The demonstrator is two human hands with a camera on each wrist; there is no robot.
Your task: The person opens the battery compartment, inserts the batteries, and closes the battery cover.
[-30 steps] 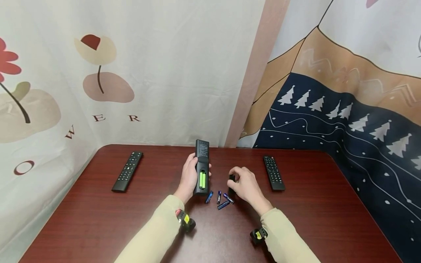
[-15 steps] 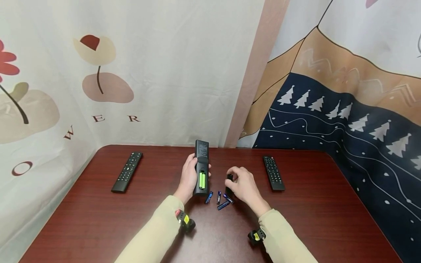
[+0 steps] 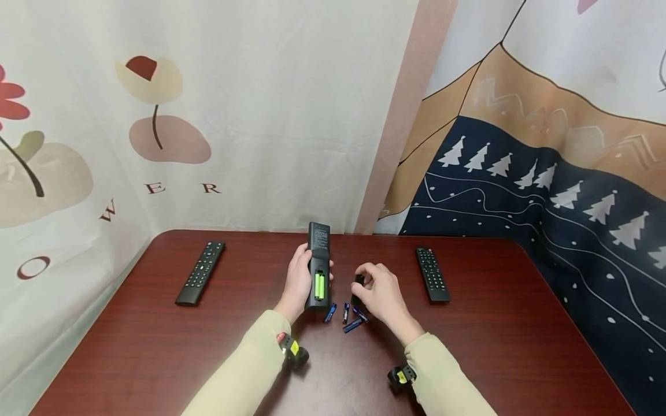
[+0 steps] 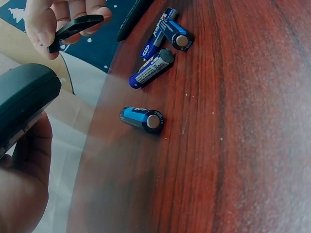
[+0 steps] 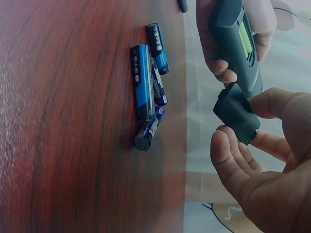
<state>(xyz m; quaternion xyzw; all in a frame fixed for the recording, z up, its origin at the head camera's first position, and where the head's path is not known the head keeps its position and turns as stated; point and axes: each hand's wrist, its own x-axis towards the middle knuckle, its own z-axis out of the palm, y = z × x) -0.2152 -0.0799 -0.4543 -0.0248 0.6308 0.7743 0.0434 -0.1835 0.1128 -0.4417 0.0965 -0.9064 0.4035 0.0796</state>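
My left hand (image 3: 298, 281) grips a black remote control (image 3: 319, 251), its back turned up. Green batteries (image 3: 319, 286) sit in its uncovered battery compartment. To the right, my right hand (image 3: 382, 293) pinches a small black battery cover (image 5: 237, 112) between thumb and fingers. The cover is held apart from the remote in the head view. Several blue batteries (image 4: 142, 120) lie loose on the table below and between the hands. In the left wrist view, the cover appears edge-on in the right hand's fingers (image 4: 63, 14).
Another black remote (image 3: 201, 273) lies buttons up on the left of the reddish-brown table (image 3: 130, 346). One more remote (image 3: 432, 274) lies to the right of my right hand. Patterned curtains (image 3: 291, 115) hang behind the table's far edge.
My right hand has moved slightly left with the battery cover, toward the remote. The left hand and its remote have stayed almost still.
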